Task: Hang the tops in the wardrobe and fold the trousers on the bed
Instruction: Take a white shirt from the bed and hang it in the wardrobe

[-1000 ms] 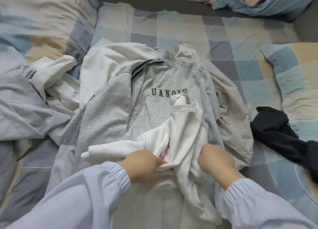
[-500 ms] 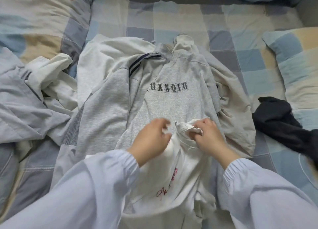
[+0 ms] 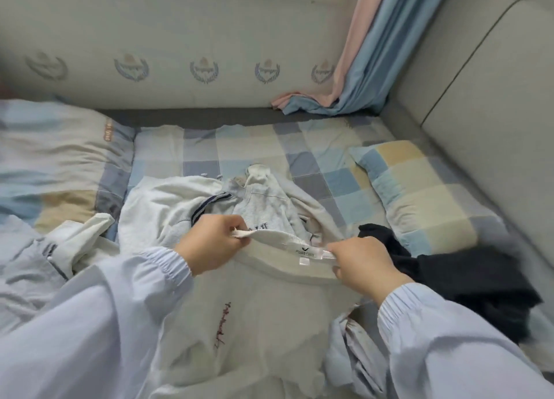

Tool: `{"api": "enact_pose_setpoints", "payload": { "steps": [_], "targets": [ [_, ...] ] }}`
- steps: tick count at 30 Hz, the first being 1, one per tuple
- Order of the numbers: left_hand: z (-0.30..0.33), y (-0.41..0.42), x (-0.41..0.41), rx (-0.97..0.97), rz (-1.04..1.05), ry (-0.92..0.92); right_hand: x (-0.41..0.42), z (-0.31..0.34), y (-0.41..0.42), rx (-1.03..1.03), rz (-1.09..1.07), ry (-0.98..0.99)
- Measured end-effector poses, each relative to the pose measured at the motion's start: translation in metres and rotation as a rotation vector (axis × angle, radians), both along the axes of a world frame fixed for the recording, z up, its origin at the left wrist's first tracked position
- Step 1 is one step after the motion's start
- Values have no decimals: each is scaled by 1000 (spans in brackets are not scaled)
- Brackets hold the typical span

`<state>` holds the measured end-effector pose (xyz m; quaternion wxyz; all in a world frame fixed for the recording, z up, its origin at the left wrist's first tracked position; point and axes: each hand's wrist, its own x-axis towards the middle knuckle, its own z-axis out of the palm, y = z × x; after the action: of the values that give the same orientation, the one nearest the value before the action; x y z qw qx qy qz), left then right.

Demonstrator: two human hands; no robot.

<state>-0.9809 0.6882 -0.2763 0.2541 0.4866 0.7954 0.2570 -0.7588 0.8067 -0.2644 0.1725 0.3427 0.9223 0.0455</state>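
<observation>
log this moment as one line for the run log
step: lifting top | left hand: pinches collar of white top | right hand: pinches collar | grey sweatshirt: behind, on bed | hanging: not yet done

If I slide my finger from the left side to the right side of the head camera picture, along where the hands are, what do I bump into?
Crumpled pale blue garment → left hand → white top's collar → right hand → black garment.
</observation>
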Motion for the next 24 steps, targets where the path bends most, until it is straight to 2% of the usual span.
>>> {"api": "enact_pose_setpoints", "payload": {
  "steps": [4, 8, 11, 14, 16, 18, 20, 21, 24],
  "targets": [
    [119, -15, 22, 172, -134, 179, 64, 98, -22, 107, -322, -35],
    [240, -43, 65, 347, -294, 268, 137, 216, -75, 82, -645, 240],
    [324, -64, 105, 574, -352, 291, 184, 319, -134, -15, -769, 518],
    [381, -84, 147, 718, -343, 189, 228, 398, -207, -41, -778, 904],
    [391, -96, 174, 664, -366, -3, 256, 414, -252, 23, -786, 1154],
    [392, -108, 207, 525, -441, -295, 285, 403, -288, 47, -922, 1162],
    [392, -123, 242, 416, -555, -347, 314, 380, -311, 35, -1114, 1190],
    [393, -132, 262, 389, -607, -352, 329, 371, -324, 7, -1200, 1326],
    [402, -163, 325, 331, -656, -506, 369, 370, -375, -278, -1326, 2062]
  ]
}}
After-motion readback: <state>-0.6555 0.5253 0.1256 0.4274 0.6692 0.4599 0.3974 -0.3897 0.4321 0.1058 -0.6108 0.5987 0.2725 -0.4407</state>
